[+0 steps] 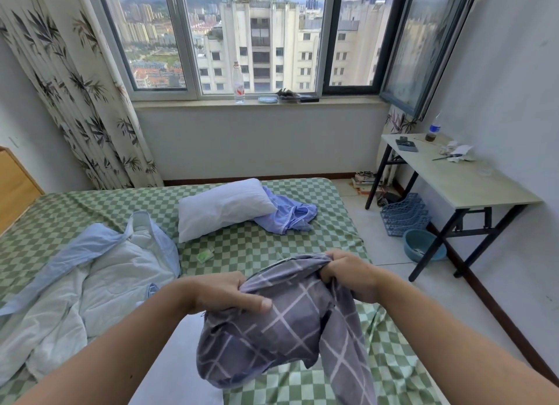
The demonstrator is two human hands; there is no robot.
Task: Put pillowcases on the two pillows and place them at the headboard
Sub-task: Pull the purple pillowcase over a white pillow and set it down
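Grey cloth with thin white crossing lines, the pillowcase (281, 323), hangs bunched and wrinkly between both hands. The left hand (223, 292) and the right hand (351, 276) have their fingers curled tight on its top edge. Past the fingers, a bare white pillow (223, 208) lies on the green checked bed (302, 241).

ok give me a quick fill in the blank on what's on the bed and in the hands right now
1. Both hands, left hand and right hand, grip a grey ____ pillowcase.
2. The bare white pillow lies on a green ____ sheet.
3. Beside that pillow lies a crumpled ____ cloth.
4. A clear ____ stands on the windowsill.

Missing words: checked; checkered; blue; bottle
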